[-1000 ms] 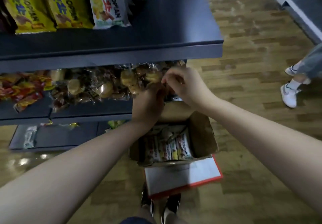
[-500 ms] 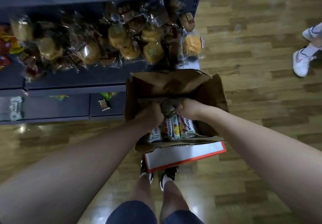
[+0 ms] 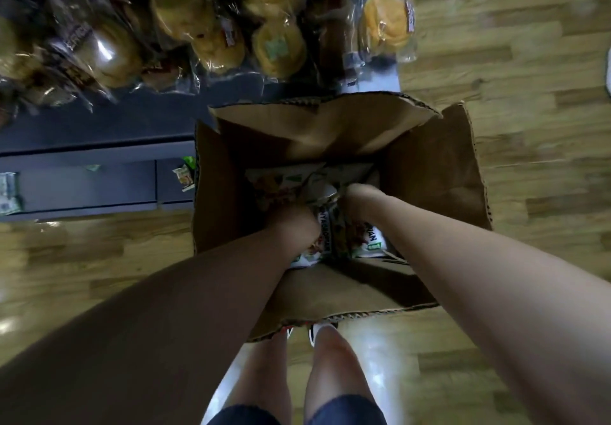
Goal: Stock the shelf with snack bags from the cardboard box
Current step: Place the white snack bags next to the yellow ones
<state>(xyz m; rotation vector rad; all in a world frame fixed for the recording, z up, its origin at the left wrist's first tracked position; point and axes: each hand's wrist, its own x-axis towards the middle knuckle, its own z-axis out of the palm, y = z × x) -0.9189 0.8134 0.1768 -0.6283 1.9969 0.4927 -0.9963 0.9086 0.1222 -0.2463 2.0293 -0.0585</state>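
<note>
1. Wood-plank floor [image 3: 515, 70] is running under everything, w/ glare patches near the person's legs [image 3: 297, 375]; a dark shelf [image 3: 99, 127] is sitting at upper left.
2. Clear-wrapped buns & pastries [image 3: 224, 27] are crowding that shelf, one orange bun pack [image 3: 386, 24] hanging out past its right end.
3. Lower shelf tier [image 3: 86, 189] is holding a few small packets, well apart from each other.
4. Cardboard box [image 3: 439, 173] is standing open on the floor just in front of the shelf, flaps splayed out, near flap covering the person's shoes.
5. Snack bags [image 3: 370, 242] are sitting inside the box at the bottom, printed white/green/red, packed side by side; a crinkled bag top [image 3: 317, 186] is sticking up btwn the two hands.
6. Left hand [image 3: 297, 226] is reaching deep into the box, pressing against the bags; fingers are hidden behind the wrist & bags, so can't tell if it's gripping.
7. Right hand [image 3: 358, 198] is also down in the box, fingers curling in against the crinkled bag top; looks like it's grasping it, though blur is hiding the fingertips.
</note>
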